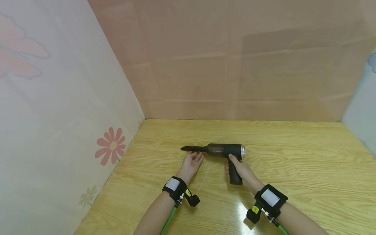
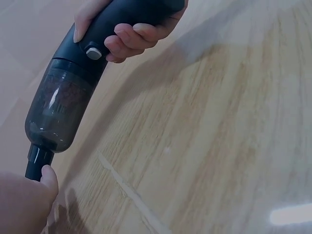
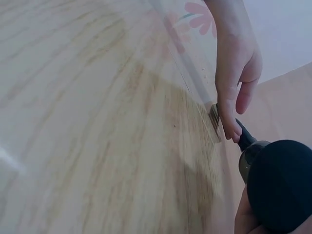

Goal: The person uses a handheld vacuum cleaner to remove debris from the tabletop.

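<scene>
A black handheld vacuum cleaner (image 1: 224, 149) is held sideways over the table, its long thin nozzle (image 1: 194, 148) pointing left. My right hand (image 1: 241, 169) grips its handle (image 1: 234, 173), the fingers wrapped round it. At the nozzle is my left hand (image 1: 191, 163), palm up, with its fingers fairly straight and right at the nozzle's underside. In the left wrist view, the clear dust cup (image 2: 58, 109) shows dark bits inside, and a silver button (image 2: 93, 53) sits near the right fingers. From the right wrist, the handle's round end (image 3: 280, 185) hides most of the vacuum's body.
The wood-grain table (image 1: 293, 169) has a thin pale strip (image 1: 204, 179) in front of the vacuum and a few tiny white specks left of the left hand. A brown sheet (image 1: 188, 65) stands behind; a flower-printed white wall (image 1: 73, 98) borders the left side.
</scene>
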Available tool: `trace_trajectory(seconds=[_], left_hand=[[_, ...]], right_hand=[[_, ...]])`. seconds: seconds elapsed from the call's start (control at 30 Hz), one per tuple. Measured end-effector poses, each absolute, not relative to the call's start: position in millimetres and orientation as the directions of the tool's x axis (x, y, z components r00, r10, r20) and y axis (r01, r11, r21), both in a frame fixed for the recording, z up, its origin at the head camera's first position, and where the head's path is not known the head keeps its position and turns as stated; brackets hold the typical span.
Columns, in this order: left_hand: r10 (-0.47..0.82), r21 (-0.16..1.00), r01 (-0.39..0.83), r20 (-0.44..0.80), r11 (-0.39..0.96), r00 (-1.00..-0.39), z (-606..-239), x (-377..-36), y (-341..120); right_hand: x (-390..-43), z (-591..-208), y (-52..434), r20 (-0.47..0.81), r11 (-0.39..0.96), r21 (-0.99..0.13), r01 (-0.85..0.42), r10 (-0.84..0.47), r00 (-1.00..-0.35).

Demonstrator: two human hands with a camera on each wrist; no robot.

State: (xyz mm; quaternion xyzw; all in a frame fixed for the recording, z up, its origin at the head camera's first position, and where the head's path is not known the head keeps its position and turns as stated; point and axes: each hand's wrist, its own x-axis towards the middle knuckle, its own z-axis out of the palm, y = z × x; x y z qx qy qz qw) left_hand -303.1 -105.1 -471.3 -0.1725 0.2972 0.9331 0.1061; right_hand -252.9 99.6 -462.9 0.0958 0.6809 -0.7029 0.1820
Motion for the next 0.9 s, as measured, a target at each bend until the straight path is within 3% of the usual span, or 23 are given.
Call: trace_trajectory(seconds=[0.9], left_hand=[[0.050,0.431,-0.242,-0.411,-0.869,-0.910,-467.7,-267.7,-118.8]], right_hand=[[-236.9,-463.0,93.0,-0.364,0.059,-0.932,0.359,-0.164,-0.917]])
